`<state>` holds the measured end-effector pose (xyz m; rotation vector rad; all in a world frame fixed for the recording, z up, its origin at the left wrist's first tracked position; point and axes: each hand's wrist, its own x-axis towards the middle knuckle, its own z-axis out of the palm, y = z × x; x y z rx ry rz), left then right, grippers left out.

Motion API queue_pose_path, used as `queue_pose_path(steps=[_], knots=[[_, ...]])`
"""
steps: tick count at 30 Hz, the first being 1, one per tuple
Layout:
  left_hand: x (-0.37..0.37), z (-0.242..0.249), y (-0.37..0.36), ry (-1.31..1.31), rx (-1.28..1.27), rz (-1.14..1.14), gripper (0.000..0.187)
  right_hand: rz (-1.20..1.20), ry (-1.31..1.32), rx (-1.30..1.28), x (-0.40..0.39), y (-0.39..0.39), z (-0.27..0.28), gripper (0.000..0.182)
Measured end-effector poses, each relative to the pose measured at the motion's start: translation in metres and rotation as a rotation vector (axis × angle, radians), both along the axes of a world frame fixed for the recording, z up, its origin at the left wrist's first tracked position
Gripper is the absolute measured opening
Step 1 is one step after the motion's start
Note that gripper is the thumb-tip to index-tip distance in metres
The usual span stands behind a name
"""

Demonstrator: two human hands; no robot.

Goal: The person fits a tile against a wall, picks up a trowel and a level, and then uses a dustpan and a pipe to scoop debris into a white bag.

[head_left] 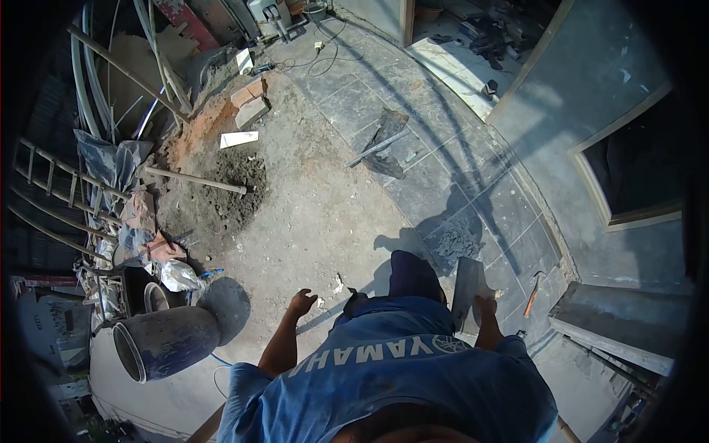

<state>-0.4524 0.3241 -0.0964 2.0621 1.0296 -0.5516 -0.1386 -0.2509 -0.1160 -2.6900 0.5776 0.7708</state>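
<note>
My right hand (485, 304) grips the edge of a flat grey tile (466, 289), held on edge beside my right leg. My left hand (301, 303) hangs over the dusty ground on the other side, its fingers loosely bent and apart with nothing visible in them. Just ahead of the tile lies a heap of grey mortar (458, 242), partly in my shadow. A hammer with an orange handle (531, 297) rests on the tiled floor to the right of my right hand.
A blue drum (166, 341) lies on its side at left. Ahead are a hoe (196, 179) on wet mortar, a white tile piece (239, 139), bricks (249, 102) and a metal bar (378, 148). A wooden ladder (66, 181) stands far left; a grey ledge (613, 325) juts in at right.
</note>
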Motion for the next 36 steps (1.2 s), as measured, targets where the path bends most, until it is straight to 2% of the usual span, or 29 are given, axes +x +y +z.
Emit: queue_pose_path(steps=[4,5,6,8,9,11,12,15,17,19,21,22,23,25,26,27,28,29,30,31,32,33,35,36], knots=[[0.041,0.037,-0.028,0.113,-0.178,0.038,0.069,0.19,-0.021,0.025,0.105,0.061,0.026,0.068],[0.049,0.045,-0.034,0.089,-0.223,0.074,0.074,0.201,-0.06,0.062,0.132,0.083,0.032,0.065],[0.046,0.024,-0.037,0.113,-0.291,0.171,0.076,0.215,-0.098,0.094,0.158,0.103,0.037,0.061],[0.072,0.062,-0.043,0.072,-0.562,0.583,0.076,0.149,-0.134,0.229,0.21,0.151,0.04,0.06],[0.071,0.048,-0.04,0.073,-0.57,0.596,0.076,0.098,-0.151,0.311,0.232,0.184,0.056,0.061],[0.057,-0.006,-0.024,-0.133,-0.82,0.871,0.073,0.056,-0.201,0.479,0.278,0.251,0.077,0.06],[0.074,-0.008,-0.013,-0.137,-0.827,0.878,0.073,0.066,-0.23,0.563,0.301,0.281,0.079,0.06],[0.127,0.01,0.036,0.165,-0.791,0.79,0.07,0.197,-0.206,0.637,0.368,0.38,0.113,0.057],[0.168,0.015,0.096,0.349,-0.745,0.713,0.068,0.208,-0.222,0.66,0.409,0.438,0.115,0.054],[0.217,0.016,0.16,0.277,-0.644,0.638,0.066,0.211,-0.246,0.695,0.449,0.496,0.107,0.052],[0.278,0.017,0.249,0.202,-0.445,0.491,0.065,0.181,-0.204,0.529,0.481,0.523,0.083,0.052],[0.285,-0.006,0.294,-0.002,-0.361,0.417,0.063,0.168,-0.165,0.367,0.481,0.533,0.103,0.054],[0.307,-0.005,0.342,-0.029,-0.107,0.315,0.06,0.165,-0.148,0.226,0.496,0.556,0.124,0.056],[0.36,0.01,0.443,-0.047,-0.069,0.519,0.057,0.282,-0.179,0.061,0.515,0.571,0.142,0.062],[0.407,0.068,0.485,-0.031,-0.128,0.606,0.057,0.237,-0.124,0.013,0.527,0.567,0.136,0.063],[0.409,0.026,0.542,-0.164,-0.012,0.493,0.057,0.191,-0.066,-0.036,0.541,0.562,0.126,0.065],[0.445,0.062,0.584,-0.214,0.175,0.233,0.056,0.204,0.0,0.022,0.551,0.556,0.125,0.065],[0.486,0.097,0.616,-0.186,0.138,0.266,0.057,0.213,0.067,0.082,0.558,0.551,0.123,0.064],[0.51,0.09,0.656,-0.248,0.123,0.275,0.055,0.127,0.099,0.147,0.56,0.543,0.115,0.065],[0.547,0.106,0.681,-0.399,0.096,0.317,0.051,0.04,0.131,0.211,0.559,0.537,0.106,0.065],[0.573,0.082,0.725,-0.421,0.014,0.335,0.048,0.079,0.124,0.091,0.559,0.534,0.094,0.06],[0.625,0.133,0.728,-0.379,-0.128,0.473,0.048,0.118,0.116,-0.028,0.561,0.538,0.082,0.056],[0.707,0.156,0.767,-0.446,-0.152,0.435,0.047,0.473,0.21,-0.211,0.564,0.57,0.094,0.05],[0.746,0.16,0.784,-0.486,-0.148,0.401,0.047,0.573,0.293,-0.242,0.567,0.569,0.067,0.066]])
